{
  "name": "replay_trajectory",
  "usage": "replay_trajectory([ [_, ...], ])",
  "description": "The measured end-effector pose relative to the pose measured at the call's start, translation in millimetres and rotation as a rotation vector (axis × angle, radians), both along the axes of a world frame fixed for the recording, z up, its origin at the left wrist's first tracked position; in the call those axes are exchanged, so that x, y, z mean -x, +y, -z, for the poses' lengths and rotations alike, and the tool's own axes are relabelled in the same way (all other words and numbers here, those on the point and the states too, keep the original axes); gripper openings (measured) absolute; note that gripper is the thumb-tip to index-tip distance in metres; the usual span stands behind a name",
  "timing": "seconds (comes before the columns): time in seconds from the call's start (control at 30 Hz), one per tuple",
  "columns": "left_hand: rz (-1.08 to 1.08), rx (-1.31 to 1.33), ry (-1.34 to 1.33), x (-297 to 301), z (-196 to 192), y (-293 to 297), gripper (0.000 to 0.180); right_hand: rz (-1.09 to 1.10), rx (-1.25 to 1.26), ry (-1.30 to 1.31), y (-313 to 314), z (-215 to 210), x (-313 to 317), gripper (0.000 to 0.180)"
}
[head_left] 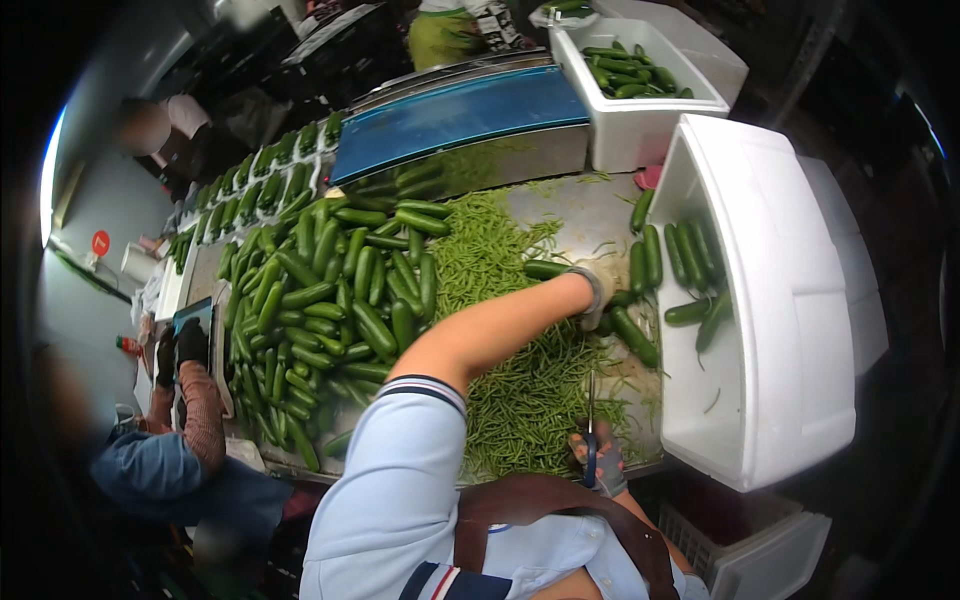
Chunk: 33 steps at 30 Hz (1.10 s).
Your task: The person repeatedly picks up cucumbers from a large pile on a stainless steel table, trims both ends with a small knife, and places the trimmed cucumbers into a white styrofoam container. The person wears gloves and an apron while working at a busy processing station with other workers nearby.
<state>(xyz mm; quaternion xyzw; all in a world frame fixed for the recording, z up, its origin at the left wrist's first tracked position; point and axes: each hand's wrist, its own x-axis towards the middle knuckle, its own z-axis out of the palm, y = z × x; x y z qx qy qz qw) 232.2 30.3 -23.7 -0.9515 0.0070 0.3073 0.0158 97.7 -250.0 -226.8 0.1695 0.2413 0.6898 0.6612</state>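
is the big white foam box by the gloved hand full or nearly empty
Nearly empty: the white foam box holds a few cucumbers at its far end; bare floor shows elsewhere.

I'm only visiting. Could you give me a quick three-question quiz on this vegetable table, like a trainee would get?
1. True or false: the large white foam box on the right holds dark green cucumbers.
2. What does the right hand hold? A) blue-handled scissors B) a knife C) a cucumber
3. Fill in: the flat conveyor belt behind the cucumber pile is coloured ____.
Key: 1 true; 2 A; 3 blue.
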Motion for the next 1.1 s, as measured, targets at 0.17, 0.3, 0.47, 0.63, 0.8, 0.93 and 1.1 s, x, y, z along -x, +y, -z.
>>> replay_trajectory([
  [0.17, 0.092, 0.017, -0.119, 35, -13, -1, 0.062, 0.161, 0.469, -0.838, -15, 4, 25, 0.025],
  [0.3, 0.125, -0.091, -0.214, 40, -2, -8, 0.061, 0.036, 0.503, -1.194, -13, -49, 10, 0.039],
  [0.47, 0.119, -0.12, -0.032, 36, -9, -9, 0.063, -0.026, 0.529, -1.39, -10, -61, 10, 0.061],
  [0.63, -0.05, 0.165, -0.27, 64, -32, 10, 0.069, -0.096, 0.622, -1.653, -13, -49, 11, 0.073],
  [0.8, -0.245, 0.734, -0.434, 122, -42, 26, 0.066, 0.078, 0.43, -1.443, -7, -22, -7, 0.048],
  [0.93, -0.424, 1.064, -0.438, 165, -36, 11, 0.063, 0.316, 0.462, -1.439, 22, -121, -21, 0.048],
  [1.1, -0.485, 1.109, -0.513, 198, -33, 0, 0.063, 0.297, 0.523, -2.635, 31, -145, -26, 0.055],
])
